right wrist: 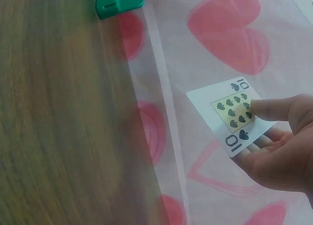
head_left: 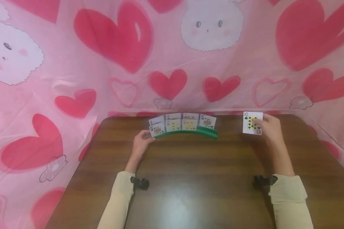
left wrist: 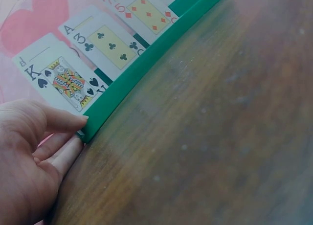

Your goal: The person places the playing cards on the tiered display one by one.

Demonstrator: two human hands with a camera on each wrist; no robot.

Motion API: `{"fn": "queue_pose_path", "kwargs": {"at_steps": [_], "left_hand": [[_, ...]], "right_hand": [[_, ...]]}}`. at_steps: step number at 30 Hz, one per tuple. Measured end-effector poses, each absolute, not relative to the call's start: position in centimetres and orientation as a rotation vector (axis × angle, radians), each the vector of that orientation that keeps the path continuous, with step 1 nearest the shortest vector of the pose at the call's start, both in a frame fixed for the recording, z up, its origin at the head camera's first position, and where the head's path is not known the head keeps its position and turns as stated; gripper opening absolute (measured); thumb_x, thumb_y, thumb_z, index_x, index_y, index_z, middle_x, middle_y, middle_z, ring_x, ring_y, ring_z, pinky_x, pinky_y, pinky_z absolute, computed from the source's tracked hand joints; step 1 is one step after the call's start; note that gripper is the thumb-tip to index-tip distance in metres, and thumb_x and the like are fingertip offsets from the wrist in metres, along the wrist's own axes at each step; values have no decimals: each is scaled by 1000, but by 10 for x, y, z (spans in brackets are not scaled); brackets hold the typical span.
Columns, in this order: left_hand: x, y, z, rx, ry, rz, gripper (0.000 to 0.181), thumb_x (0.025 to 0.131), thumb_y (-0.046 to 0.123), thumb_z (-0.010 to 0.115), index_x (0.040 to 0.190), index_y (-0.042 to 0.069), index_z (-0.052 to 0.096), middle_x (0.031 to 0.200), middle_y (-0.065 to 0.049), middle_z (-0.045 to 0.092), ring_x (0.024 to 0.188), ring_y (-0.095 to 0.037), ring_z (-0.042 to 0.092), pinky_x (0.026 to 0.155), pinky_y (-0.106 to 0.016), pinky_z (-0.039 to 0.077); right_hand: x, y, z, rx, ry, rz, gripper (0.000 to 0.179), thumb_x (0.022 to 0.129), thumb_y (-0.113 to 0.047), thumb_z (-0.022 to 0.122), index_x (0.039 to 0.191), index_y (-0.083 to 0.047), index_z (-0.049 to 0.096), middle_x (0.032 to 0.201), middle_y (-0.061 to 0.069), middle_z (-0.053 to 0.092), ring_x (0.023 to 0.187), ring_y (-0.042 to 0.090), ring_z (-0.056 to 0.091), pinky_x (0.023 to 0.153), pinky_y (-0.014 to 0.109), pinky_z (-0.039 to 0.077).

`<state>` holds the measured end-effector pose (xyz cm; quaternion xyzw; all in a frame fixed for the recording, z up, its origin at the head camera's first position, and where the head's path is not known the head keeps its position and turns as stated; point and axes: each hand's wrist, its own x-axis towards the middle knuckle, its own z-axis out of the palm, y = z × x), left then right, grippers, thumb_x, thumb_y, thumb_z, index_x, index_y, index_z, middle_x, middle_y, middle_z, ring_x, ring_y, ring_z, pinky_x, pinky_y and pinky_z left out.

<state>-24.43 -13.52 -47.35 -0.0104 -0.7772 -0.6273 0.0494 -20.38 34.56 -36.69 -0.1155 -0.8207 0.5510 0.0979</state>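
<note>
A curved green card holder [head_left: 186, 131] stands near the table's far edge with two rows of playing cards upright in it. In the left wrist view the front row shows a king of spades [left wrist: 68, 83], a three of clubs [left wrist: 111, 46] and a five of diamonds [left wrist: 148, 14]. Another king card [head_left: 207, 121] stands at the right of the back row. My left hand [head_left: 140, 141] pinches the holder's left end between thumb and fingers. Off to the right, my right hand [head_left: 270, 127] holds up a ten of spades [right wrist: 230, 112], thumb on its face and fingers behind.
The brown wooden table [head_left: 177, 178] reaches back to a pink cloth [head_left: 172, 60] printed with hearts and white animal faces. Dark wrist-worn devices, one on the left wrist [head_left: 140, 182] and one on the right [head_left: 264, 180], sit by the beige sleeves.
</note>
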Motion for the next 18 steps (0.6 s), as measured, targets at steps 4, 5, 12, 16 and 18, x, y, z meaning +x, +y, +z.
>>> {"fn": "queue_pose_path", "kwargs": {"at_steps": [4, 5, 12, 16, 18], "left_hand": [[-245, -134, -472, -19, -2370, -1907, 26, 79, 5, 70, 104, 6, 62, 110, -10, 62, 105, -24, 57, 89, -43, 43], [-245, -134, -472, -21, -2371, -1908, 27, 79, 5, 70, 104, 6, 62, 111, -11, 61, 105, -24, 57, 89, -42, 43], [-247, -134, -474, -28, -2365, -1903, 27, 79, 5, 70, 104, 7, 62, 110, -10, 62, 105, -23, 57, 89, -41, 44], [-247, -134, -474, -9, -2374, -1896, 26, 78, 7, 70, 103, 10, 62, 110, -7, 62, 104, -21, 57, 89, -40, 44], [-247, -134, -474, -6, -2381, -1892, 26, 79, 7, 70, 103, 10, 62, 110, -7, 62, 104, -21, 57, 89, -40, 44]], "right_hand": [[-204, 345, -363, -355, -2328, 1752, 36, 88, -17, 61, 115, 5, 52, 73, -9, 64, 67, 9, 62, 58, 24, 52], [-204, 345, -363, -370, -2298, 1768, 34, 87, -16, 63, 113, 3, 53, 73, -9, 64, 66, 9, 62, 58, 24, 52], [-206, 341, -359, -506, -1983, 1854, 15, 80, -4, 69, 94, -6, 64, 71, -7, 64, 65, 6, 61, 56, 19, 50], [-206, 339, -355, -500, -1798, 1995, 15, 77, 4, 68, 83, -10, 66, 71, -2, 64, 66, 8, 62, 56, 20, 51], [-204, 337, -353, -468, -1712, 2073, 19, 77, 10, 65, 81, -9, 67, 71, 1, 65, 65, 9, 61, 55, 21, 51]]}}
